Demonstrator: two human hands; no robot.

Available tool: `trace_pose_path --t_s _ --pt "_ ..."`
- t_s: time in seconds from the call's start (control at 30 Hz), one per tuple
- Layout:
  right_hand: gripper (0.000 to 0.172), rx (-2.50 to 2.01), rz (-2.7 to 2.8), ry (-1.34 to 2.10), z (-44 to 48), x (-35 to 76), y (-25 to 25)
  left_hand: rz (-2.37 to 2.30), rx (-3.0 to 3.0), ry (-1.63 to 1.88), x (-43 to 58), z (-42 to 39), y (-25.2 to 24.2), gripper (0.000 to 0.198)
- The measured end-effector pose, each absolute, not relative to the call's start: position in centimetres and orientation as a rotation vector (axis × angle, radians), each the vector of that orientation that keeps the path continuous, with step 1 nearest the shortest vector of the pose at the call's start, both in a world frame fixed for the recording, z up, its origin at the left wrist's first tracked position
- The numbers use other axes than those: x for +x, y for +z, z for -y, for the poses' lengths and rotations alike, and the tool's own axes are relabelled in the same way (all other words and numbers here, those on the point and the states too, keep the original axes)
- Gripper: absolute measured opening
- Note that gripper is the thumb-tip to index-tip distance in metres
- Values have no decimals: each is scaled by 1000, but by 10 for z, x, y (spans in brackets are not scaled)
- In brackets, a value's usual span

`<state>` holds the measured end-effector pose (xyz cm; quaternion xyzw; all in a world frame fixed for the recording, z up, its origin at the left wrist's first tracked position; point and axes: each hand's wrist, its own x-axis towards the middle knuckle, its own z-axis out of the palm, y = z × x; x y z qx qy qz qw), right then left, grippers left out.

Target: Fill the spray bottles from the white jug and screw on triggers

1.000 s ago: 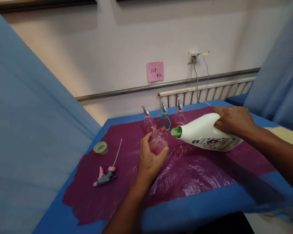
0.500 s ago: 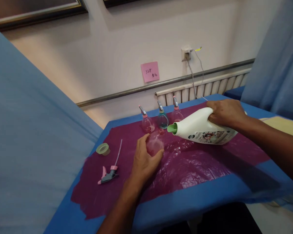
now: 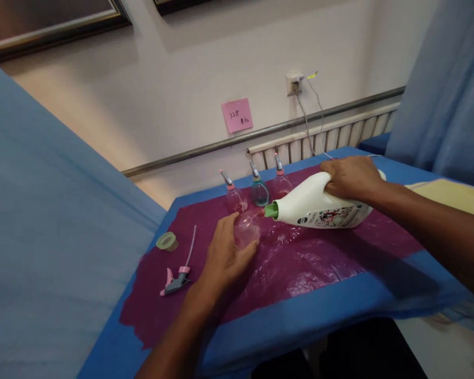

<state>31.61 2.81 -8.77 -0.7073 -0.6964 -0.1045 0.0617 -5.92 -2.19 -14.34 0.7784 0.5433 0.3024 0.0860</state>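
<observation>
My left hand (image 3: 229, 246) is wrapped round a clear pinkish spray bottle (image 3: 246, 231) that has no spray head on it. In my right hand (image 3: 349, 178) is a white detergent jug (image 3: 306, 204), gripped by its handle and tipped to the left. The jug's green spout (image 3: 271, 211) is at the spray bottle's mouth; whether liquid is running I cannot tell. A loose grey and pink spray head (image 3: 176, 281) with a thin tube lies left of my left hand. Farther left sits a small pale green cap (image 3: 167, 241).
Behind the hands stand a pink spray bottle (image 3: 236, 198), a teal spray bottle (image 3: 259, 192) and another pink spray bottle (image 3: 282, 184). A purple plastic sheet (image 3: 312, 263) covers part of the blue table (image 3: 284, 331). Yellow cloth (image 3: 454, 192) lies at right. A blue curtain (image 3: 55, 226) hangs left.
My right hand has brought the detergent jug left, so its spout has come up to the spray bottle's mouth. My left hand keeps its hold. The view has shifted slightly.
</observation>
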Motion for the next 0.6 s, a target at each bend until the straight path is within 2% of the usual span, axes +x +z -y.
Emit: trace_pose_path --t_s 0.6 --pt "32 -2063 2159 -296 -30 313 -86 -1544 2653 687 -71 18 -131 68"
